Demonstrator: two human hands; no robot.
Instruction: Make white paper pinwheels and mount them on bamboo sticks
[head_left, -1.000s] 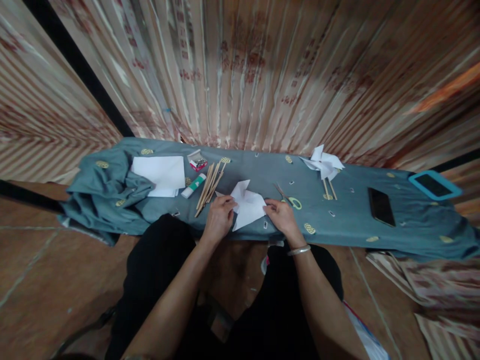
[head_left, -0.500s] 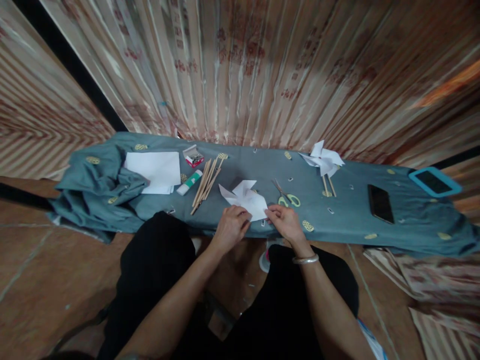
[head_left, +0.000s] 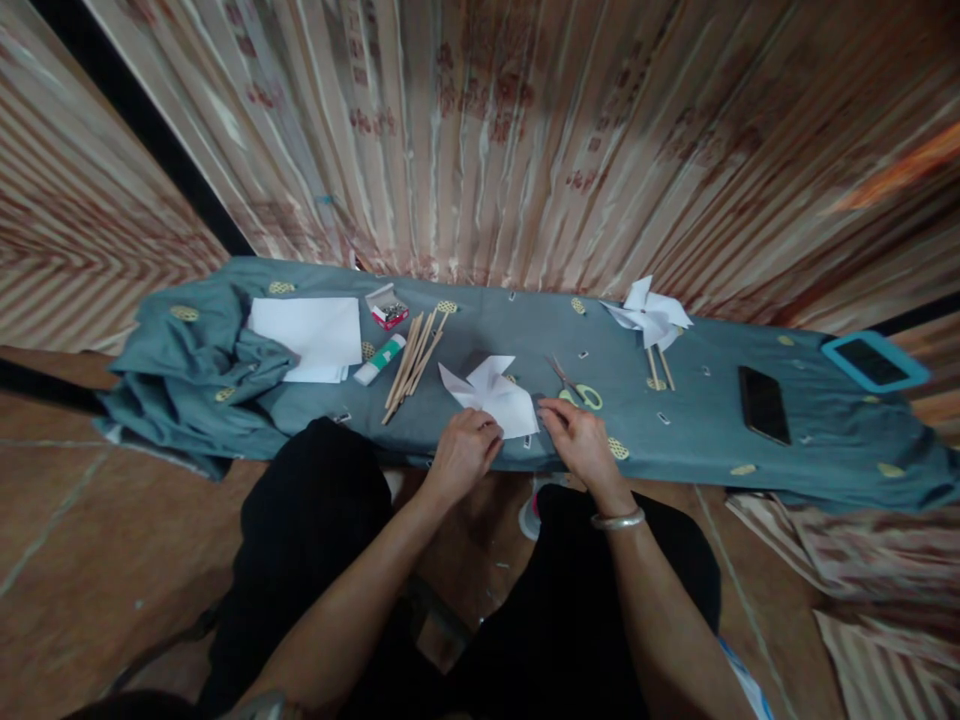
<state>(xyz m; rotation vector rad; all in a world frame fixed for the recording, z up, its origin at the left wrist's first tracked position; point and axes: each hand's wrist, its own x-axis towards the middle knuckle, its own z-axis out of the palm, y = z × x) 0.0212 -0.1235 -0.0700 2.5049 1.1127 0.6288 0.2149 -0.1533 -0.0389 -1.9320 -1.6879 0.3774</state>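
A small red box [head_left: 391, 322] stood with its lid raised, holding a heap of small metallic pieces [head_left: 391, 309], too tiny to identify. The white paper pinwheel [head_left: 510, 405] lay on the cloth-covered counter [head_left: 705, 410], between the wooden sticks [head_left: 412, 362] and the scissors [head_left: 579, 392]; its blades were folded into sharp points, two of them jutting left and up. The left hand [head_left: 466, 450] pinched its near edge. The right hand [head_left: 581, 440] was at its right corner, fingertips close together; whether they gripped paper could not be told.
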